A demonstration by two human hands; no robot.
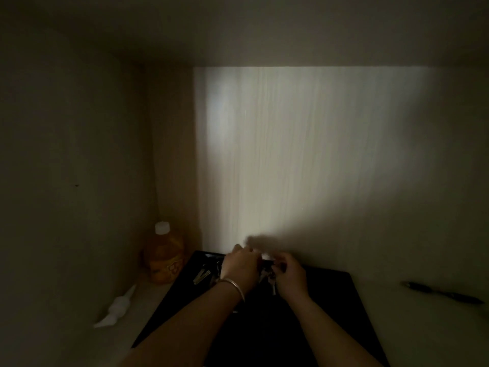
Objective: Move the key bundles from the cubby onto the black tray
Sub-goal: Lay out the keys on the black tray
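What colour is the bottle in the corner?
Orange, with a white cap. The bottle shows in the head view, left of the tray.

Both hands (264,271) meet over the black tray (330,300); key bundle (271,283) dangles between them.

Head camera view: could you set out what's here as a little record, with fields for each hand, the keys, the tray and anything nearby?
left hand: over the tray's far end, bracelet on the wrist
right hand: pinching a key bundle that dangles over the tray
other key bundle: lying on the tray, left of the hands
black tray: flat on the shelf
orange bottle: upright, left of the tray, white cap
pen: on the shelf, right
lighting: dim, details blurred
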